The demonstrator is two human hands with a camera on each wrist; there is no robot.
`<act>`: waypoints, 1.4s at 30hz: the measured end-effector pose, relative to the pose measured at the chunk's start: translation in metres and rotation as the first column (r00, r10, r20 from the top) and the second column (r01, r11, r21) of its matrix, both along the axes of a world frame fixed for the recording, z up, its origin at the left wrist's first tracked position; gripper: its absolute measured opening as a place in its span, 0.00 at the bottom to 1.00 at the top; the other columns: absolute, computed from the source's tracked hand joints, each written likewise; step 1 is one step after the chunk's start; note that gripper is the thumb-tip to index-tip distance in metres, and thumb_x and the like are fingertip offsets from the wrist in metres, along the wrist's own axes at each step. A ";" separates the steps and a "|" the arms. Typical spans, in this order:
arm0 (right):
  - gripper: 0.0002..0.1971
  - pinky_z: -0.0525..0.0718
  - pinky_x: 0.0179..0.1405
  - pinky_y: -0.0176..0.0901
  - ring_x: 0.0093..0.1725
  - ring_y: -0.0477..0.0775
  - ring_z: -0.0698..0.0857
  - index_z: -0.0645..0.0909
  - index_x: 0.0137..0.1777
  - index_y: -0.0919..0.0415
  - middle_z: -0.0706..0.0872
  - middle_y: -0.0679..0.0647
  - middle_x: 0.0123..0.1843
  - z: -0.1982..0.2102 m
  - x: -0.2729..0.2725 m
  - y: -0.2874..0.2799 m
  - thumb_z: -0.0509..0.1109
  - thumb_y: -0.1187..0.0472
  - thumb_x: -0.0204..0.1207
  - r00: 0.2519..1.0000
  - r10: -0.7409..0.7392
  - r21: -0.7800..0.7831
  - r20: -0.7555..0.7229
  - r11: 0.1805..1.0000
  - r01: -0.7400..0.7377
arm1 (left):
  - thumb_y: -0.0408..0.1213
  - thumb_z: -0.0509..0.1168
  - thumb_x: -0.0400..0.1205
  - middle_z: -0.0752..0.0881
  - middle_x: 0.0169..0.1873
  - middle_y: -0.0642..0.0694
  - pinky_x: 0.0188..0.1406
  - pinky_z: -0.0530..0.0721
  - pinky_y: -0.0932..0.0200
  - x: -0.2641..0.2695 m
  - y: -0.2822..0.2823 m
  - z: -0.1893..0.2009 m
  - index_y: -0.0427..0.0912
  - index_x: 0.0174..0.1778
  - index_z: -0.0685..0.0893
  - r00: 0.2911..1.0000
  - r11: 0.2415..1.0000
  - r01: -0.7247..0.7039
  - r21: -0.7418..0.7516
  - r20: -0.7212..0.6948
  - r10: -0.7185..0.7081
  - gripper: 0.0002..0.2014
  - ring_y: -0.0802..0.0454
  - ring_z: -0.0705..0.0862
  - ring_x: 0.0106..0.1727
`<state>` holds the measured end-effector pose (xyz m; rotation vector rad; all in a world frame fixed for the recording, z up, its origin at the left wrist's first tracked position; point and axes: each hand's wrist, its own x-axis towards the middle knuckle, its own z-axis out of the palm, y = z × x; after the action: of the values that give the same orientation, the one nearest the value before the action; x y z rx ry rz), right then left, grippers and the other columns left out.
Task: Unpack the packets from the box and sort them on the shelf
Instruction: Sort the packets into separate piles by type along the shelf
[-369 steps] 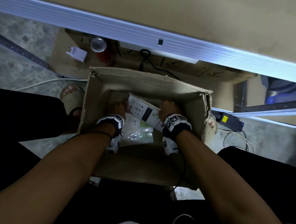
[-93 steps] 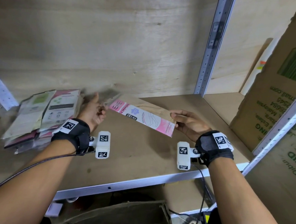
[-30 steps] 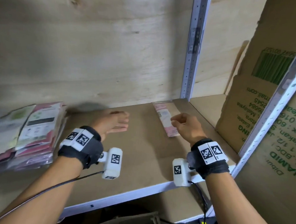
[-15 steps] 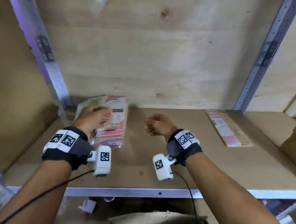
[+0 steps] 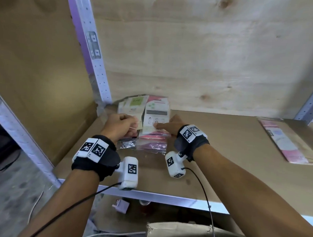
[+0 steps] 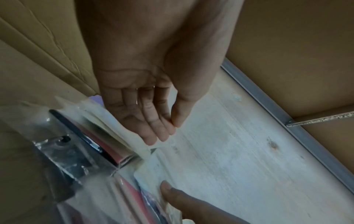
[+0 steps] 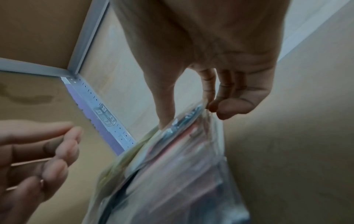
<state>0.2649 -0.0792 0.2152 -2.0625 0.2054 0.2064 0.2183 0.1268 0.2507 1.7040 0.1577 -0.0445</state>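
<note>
A stack of packets (image 5: 156,111), white, green and pink in clear sleeves, lies at the back left of the wooden shelf (image 5: 222,158). My left hand (image 5: 132,122) rests on the stack's left side with straight fingers (image 6: 151,136), holding nothing. From the right, my right hand (image 5: 160,126) grips the stack's edge (image 7: 172,166), thumb on the top packet and fingers (image 7: 229,106) curled round the side. A long pink packet (image 5: 285,143) lies alone at the shelf's right end. The cardboard box (image 5: 182,234) stands below the shelf's front rail.
A perforated metal upright (image 5: 95,60) stands just left of the stack, with a cardboard panel beyond it. Plywood forms the back wall. A white plug adaptor (image 5: 121,206) and loose cables lie on the floor under the shelf.
My right hand has moved left from mid-shelf onto the packet stack and taken hold of its edge. My left hand stays on the stack. The pink packet lies where it was put down.
</note>
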 end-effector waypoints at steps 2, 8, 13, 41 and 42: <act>0.28 0.81 0.33 0.39 0.41 0.47 0.87 0.79 0.57 0.63 0.84 0.54 0.50 0.002 -0.006 -0.011 0.84 0.48 0.66 1.000 0.004 -0.022 0.008 1.000 -0.003 | 0.35 0.70 0.82 0.90 0.40 0.39 0.31 0.89 0.64 0.000 -0.004 -0.001 0.30 0.57 0.86 1.000 0.998 -0.011 -0.060 0.004 0.011 0.12 0.49 0.87 0.36; 0.17 0.87 0.46 0.53 0.51 0.65 0.87 0.70 0.49 0.59 0.85 0.64 0.58 0.009 -0.045 -0.049 0.78 0.67 0.73 0.989 -0.090 0.224 0.117 0.973 0.062 | 0.34 0.69 0.83 0.88 0.56 0.37 0.38 0.90 0.62 -0.003 -0.042 -0.002 0.39 0.54 0.83 0.999 0.983 0.030 -0.182 0.022 -0.026 0.06 0.48 0.92 0.43; 0.13 0.82 0.19 0.43 0.40 0.61 0.83 0.74 0.46 0.62 0.80 0.63 0.46 0.027 -0.090 -0.078 0.73 0.78 0.74 0.941 -0.097 0.336 0.325 0.941 -0.019 | 0.47 0.74 0.79 0.80 0.65 0.34 0.53 0.91 0.48 -0.009 -0.079 0.000 0.40 0.74 0.75 0.975 0.934 0.187 -0.304 -0.060 -0.215 0.30 0.43 0.92 0.50; 0.17 0.81 0.24 0.39 0.36 0.53 0.86 0.81 0.67 0.61 0.90 0.58 0.48 0.003 -0.138 -0.196 0.73 0.67 0.78 0.997 0.004 0.517 0.083 0.855 -0.046 | 0.32 0.69 0.82 0.93 0.47 0.39 0.39 0.91 0.57 0.008 -0.156 -0.033 0.38 0.60 0.82 0.951 0.881 0.233 -0.413 -0.092 -0.294 0.11 0.48 0.93 0.49; 0.17 0.81 0.26 0.40 0.39 0.56 0.85 0.82 0.67 0.60 0.90 0.60 0.49 0.005 -0.139 -0.198 0.73 0.67 0.78 0.997 0.018 0.497 0.080 0.866 -0.055 | 0.34 0.71 0.81 0.93 0.48 0.40 0.43 0.91 0.56 0.012 -0.153 -0.032 0.38 0.61 0.83 0.965 0.897 0.200 -0.394 -0.078 -0.249 0.13 0.48 0.93 0.50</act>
<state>0.1256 -0.2775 0.2199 -1.5516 0.0571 0.1843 0.2304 -0.0259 0.2184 1.3188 0.0401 -0.3375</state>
